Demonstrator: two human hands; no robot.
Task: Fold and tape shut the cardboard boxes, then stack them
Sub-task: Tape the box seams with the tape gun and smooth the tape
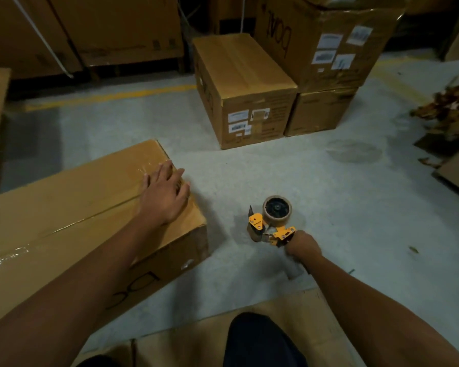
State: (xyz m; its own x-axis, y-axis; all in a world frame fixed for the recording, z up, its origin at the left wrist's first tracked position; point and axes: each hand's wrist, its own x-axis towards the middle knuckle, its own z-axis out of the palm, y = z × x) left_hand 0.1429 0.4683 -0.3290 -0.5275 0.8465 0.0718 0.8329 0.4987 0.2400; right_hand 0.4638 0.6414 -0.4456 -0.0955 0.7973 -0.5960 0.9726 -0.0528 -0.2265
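Two hands are in view. We see the left hand (167, 192) pressed flat, fingers straight, on top of the long cardboard box (77, 197), near that top's far right corner and over the clear tape seam (64, 230) that runs along its length. The box lies closed on the floor (249, 176). The right hand (302, 246) is clenched around the handle of the orange tape dispenser (273, 221), low beside the box's right end and apart from it. We cannot tell whether it touches the floor. Farther back, a taped box (244, 86) stands against a stack of two boxes (326, 62).
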